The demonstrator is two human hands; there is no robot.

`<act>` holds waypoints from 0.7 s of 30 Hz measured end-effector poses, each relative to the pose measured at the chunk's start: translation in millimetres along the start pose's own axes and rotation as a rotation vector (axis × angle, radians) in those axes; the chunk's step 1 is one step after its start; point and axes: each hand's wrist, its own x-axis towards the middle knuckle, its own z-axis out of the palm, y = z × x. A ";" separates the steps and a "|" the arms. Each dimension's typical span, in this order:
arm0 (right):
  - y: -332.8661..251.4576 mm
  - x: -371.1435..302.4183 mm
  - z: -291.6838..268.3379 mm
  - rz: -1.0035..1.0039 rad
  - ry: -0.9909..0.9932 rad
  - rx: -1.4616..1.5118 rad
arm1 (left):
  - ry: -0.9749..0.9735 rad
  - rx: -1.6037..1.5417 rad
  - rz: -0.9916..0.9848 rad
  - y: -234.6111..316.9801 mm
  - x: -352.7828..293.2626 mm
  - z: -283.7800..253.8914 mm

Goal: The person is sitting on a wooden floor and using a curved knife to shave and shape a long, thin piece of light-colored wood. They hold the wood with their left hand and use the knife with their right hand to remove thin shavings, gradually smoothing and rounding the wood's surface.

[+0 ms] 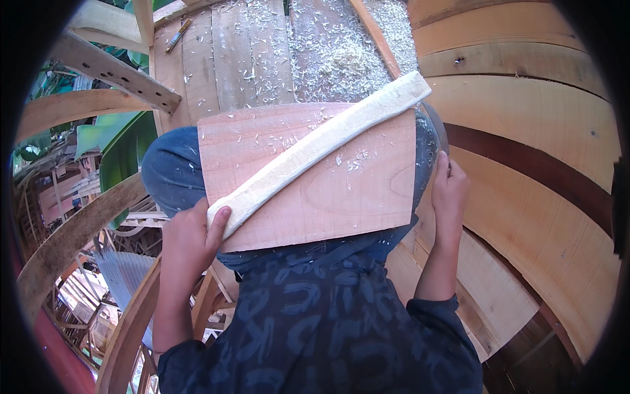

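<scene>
My left hand (190,231) is closed around the lower left end of a long, pale, carved piece of wood (321,146), its thumb on top. The piece lies slantwise across a flat reddish board (354,190) on my lap, and its far end juts past the board's upper right corner. At the right, beside my knee, my right hand (450,190) is closed around the handle of a knife. The grey, curved knife blade (438,129) points up and away, partly behind the wood's far end. Most of the handle is hidden in my fingers.
Wood shavings (354,65) cover much of the plank floor (233,59) ahead. A narrow wooden strip (375,36) lies among them, near a small yellowish object (178,35) farther left. Curved planks (525,118) rise on the right; open wooden ribs (82,197) stand on the left.
</scene>
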 end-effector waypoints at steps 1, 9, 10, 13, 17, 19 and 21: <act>-5.1 -5.7 -4.2 -0.015 -0.029 0.018 | -0.008 0.001 -0.014 0.8 0.8 1.1; -44.8 -25.1 13.8 -0.151 -0.182 -0.058 | -0.039 -0.004 -0.034 -2.0 1.0 1.4; -38.9 -17.5 11.8 -0.134 -0.150 -0.068 | -0.049 0.004 -0.035 -1.9 1.3 -0.1; -15.4 0.3 -1.3 -0.017 -0.117 -0.069 | -0.050 0.008 -0.031 0.5 4.1 0.6; -27.7 -16.8 -0.6 -0.127 -0.160 -0.012 | -0.035 -0.006 -0.037 4.0 3.7 -0.5; -38.5 -26.4 5.4 -0.149 -0.185 -0.039 | -0.047 -0.004 -0.038 3.7 5.3 -0.9; -40.0 -22.9 11.9 -0.136 -0.192 -0.026 | -0.057 0.017 -0.056 1.4 2.9 -0.5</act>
